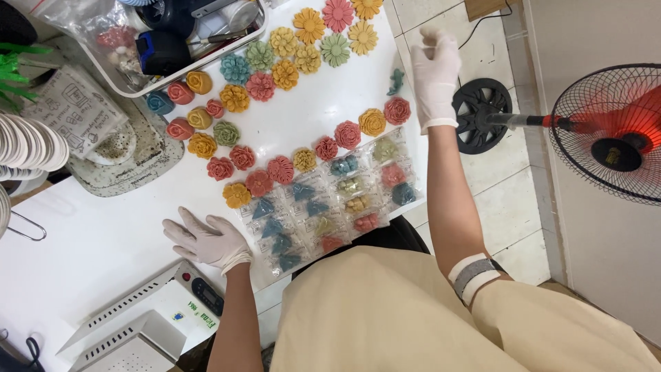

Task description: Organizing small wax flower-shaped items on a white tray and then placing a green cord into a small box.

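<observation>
My left hand (205, 239), in a white glove, lies flat and open on the white table (89, 241), just left of several clear bags (330, 200) that hold small coloured pieces. My right hand (435, 76), also gloved, is stretched out over the table's far right edge with its fingers loosely curled; it seems to hold nothing. Nearest to it are a small teal leaf-shaped piece (396, 81) and a pink rose-shaped piece (397, 110). Many flower-shaped pieces (275, 76) in orange, pink, teal and green lie in rows across the table.
A white tray (124, 86) with dark objects and plastic bags stands at the far left. A white machine with a small panel (200, 293) sits at the near edge. A stack of white discs (27, 145) is at the left. A standing fan (609, 131) is on the tiled floor at the right.
</observation>
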